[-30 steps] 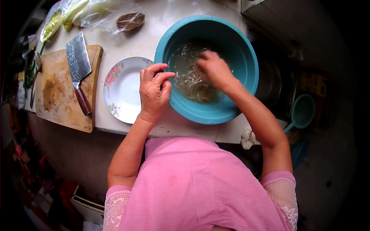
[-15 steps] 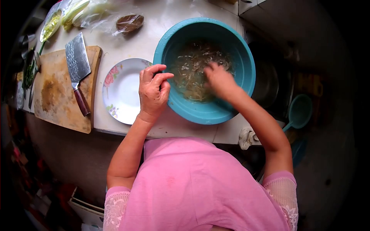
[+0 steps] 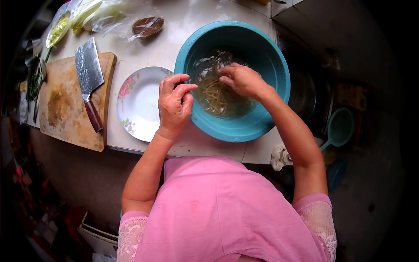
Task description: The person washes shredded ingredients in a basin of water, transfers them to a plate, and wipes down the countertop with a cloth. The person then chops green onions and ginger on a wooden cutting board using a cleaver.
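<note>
A blue plastic basin (image 3: 283, 105) holds cloudy water with pale thin strips (image 3: 215, 97) in it, of a kind I cannot make out for sure. My right hand (image 3: 245, 81) is inside the basin at the water, fingers bent and spread apart, with nothing seen held. At the basin's left rim is my left hand (image 3: 174, 104), its fingers curled but apart, the fingertips at or just over the rim. Beneath and left of that hand lies a white plate (image 3: 142, 102) with a flower pattern.
On the left, a cleaver (image 3: 89, 72) lies across a wooden cutting board (image 3: 59, 105). Behind are vegetables in plastic (image 3: 89, 15) and a brown bagged item (image 3: 147, 27). At right are a dark sink basin (image 3: 303, 94), a blue ladle (image 3: 340, 126) and a crumpled cloth (image 3: 278, 157).
My right hand has shifted slightly up and left in the basin, its fingers now more spread. The strips have swirled in the water. My left hand stays at the rim.
</note>
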### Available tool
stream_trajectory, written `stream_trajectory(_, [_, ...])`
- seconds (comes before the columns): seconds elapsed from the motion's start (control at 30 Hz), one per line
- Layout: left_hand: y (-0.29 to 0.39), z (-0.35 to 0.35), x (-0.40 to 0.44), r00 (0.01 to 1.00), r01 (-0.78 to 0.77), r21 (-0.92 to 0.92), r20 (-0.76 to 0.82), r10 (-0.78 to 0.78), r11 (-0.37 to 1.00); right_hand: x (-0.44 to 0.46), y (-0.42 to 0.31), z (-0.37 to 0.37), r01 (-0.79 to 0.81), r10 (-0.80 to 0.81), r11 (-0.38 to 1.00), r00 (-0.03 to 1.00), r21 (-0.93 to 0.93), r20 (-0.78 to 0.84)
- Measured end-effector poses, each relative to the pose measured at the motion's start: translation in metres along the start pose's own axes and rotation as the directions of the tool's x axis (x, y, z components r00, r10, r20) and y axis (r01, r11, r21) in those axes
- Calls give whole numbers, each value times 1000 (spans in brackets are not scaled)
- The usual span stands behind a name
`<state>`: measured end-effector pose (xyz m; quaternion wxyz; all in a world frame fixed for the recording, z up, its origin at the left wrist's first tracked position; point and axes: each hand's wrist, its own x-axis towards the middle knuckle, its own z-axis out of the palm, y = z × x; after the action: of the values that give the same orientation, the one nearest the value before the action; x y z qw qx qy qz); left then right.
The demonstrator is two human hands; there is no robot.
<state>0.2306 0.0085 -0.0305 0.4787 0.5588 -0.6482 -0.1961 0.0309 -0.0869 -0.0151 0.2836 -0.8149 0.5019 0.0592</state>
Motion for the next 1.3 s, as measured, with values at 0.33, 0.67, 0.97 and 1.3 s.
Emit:
stream_trajectory(0.33, [-2, 4, 0, 999, 8, -40, -53, -10, 999, 11, 27, 35, -367, 365, 930, 909, 33, -202])
stream_trajectory(0.67, [0, 1, 0, 1000, 16, -22, -19, -17, 1000, -4, -47, 61, -141, 145, 988, 987, 60, -72])
stream_trajectory(0.97, [0, 2, 0, 1000, -1, 6, -18, 2, 1000, -6, -34, 60, -401, 102, 389, 913, 829, 394])
stream_trajectory(1.3, [10, -13, -5, 997, 55, -88, -52, -60, 995, -26, -24, 16, -433, -23, -50, 901, 900, 432])
